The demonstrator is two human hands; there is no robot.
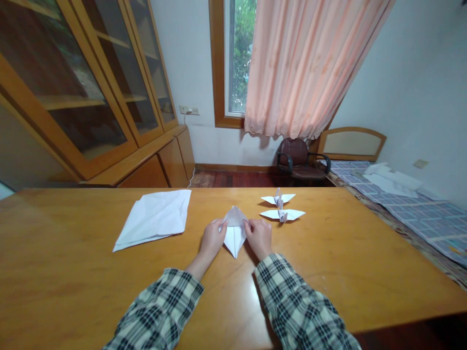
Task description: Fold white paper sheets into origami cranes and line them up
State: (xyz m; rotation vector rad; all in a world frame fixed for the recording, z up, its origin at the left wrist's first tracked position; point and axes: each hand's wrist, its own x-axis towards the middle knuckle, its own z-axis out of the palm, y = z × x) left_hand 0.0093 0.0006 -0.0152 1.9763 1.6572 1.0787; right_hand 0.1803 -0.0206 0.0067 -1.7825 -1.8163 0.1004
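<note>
Nearest the near edge of the desk (73,277) come two plaid sleeves (160,306), then the left hand (212,239) and right hand (260,238), fingers of each pinching one side of a kite-shaped folded white paper (234,238). It sits between the hands, nearer the far edge, its sharp tip aimed at the near edge. It should handle as very light, thin and fairly crisp — easily crumpled or torn, so its side corners look a sound place for a gentle hold. Towards the far edge lie white paper sheets (155,216) leftward and two origami cranes (286,215) rightward — beyond that edge, a brown armchair (296,156)
</note>
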